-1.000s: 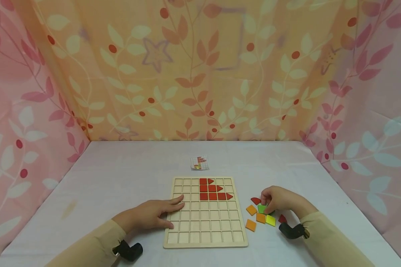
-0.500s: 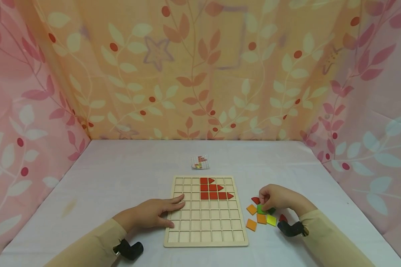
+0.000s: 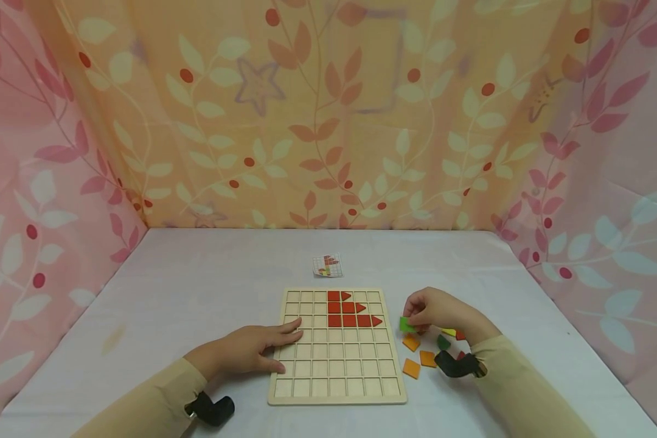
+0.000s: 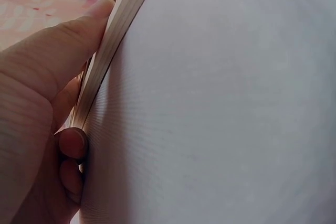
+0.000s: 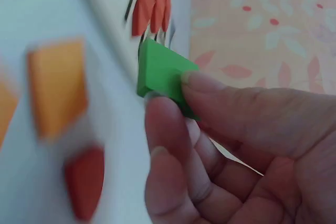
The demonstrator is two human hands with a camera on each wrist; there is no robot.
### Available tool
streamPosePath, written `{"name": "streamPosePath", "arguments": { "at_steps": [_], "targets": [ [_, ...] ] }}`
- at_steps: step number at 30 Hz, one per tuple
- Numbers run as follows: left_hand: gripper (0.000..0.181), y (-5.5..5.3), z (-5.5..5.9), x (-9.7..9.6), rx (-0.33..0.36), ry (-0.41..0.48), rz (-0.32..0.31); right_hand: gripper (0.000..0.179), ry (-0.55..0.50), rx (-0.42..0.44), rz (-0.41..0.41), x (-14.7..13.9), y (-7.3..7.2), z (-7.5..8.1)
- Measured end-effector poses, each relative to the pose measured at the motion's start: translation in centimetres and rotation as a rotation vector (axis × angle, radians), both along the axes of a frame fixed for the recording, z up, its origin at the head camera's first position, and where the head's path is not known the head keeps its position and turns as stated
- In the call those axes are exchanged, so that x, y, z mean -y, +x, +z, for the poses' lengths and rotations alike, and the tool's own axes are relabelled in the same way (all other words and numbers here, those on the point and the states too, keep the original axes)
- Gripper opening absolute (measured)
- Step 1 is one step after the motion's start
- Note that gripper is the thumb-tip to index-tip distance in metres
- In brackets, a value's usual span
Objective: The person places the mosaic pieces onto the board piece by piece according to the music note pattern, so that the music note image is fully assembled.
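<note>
Backdrop: patterned curtain (image 3: pixel 314 115), standing well beyond the board's far edge.
Table: white cloth (image 3: pixel 224 267), flat under the board on all sides.
Board: pale wooden grid board (image 3: pixel 336 401), lying flat, its short side toward the person; the landmark for every place below.
Left hand: left hand (image 3: pixel 252 350), on the board's left edge, thumb and two fingers spread, the fingers reaching over the cells; it grips nothing and probably steadies the board.
Right hand: right hand (image 3: pixel 446 310), just right of the board, thumb and fingertips pinching one green square.
Red rows: red pieces (image 3: pixel 348 308), seated in the board's three far rows, one, two and three squares, each row ending in a triangle pointing right.
Card: small printed card (image 3: pixel 327 266), beyond the board's far edge, likely put there to be in sight past both hands.
Loose stock: three orange squares (image 3: pixel 412 368), a yellow piece (image 3: pixel 449 332), a dark green piece (image 3: pixel 443 342) and red curved pieces (image 3: pixel 460 335), right of the board, presumably for easy reach; some partly hidden.
Green square: green square (image 5: pixel 163 72), just off the board's right edge, tilted, seemingly lifted; held at one side, perhaps to leave the other free.
</note>
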State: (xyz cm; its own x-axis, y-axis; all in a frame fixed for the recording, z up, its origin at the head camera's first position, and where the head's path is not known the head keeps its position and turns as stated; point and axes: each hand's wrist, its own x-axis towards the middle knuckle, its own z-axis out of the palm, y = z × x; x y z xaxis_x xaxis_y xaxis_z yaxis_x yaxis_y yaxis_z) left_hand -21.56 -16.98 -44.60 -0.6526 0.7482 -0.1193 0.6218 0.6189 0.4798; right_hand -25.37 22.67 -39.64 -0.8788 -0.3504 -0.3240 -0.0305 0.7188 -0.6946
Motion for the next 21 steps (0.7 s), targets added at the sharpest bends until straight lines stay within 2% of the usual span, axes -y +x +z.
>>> {"name": "streamPosePath", "arguments": {
  "at_steps": [3,7,14,21],
  "targets": [
    [0.072,0.0,0.0,0.0,0.0,0.003,-0.002,0.004,-0.045,-0.015,0.018,1.6,-0.4,-0.3],
    [0.072,0.0,-0.1,0.1,-0.005,0.011,-0.006,0.004,-0.103,-0.053,0.088,4.1,-0.6,-0.8],
    [0.072,-0.1,-0.2,0.0,-0.012,0.006,-0.009,0.009,-0.096,-0.15,0.165,8.3,-0.8,-2.1],
    [0.071,0.0,0.1,0.1,-0.031,0.031,-0.034,0.011,-0.1,-0.171,0.204,10.8,-0.9,-2.4]
  ]
}}
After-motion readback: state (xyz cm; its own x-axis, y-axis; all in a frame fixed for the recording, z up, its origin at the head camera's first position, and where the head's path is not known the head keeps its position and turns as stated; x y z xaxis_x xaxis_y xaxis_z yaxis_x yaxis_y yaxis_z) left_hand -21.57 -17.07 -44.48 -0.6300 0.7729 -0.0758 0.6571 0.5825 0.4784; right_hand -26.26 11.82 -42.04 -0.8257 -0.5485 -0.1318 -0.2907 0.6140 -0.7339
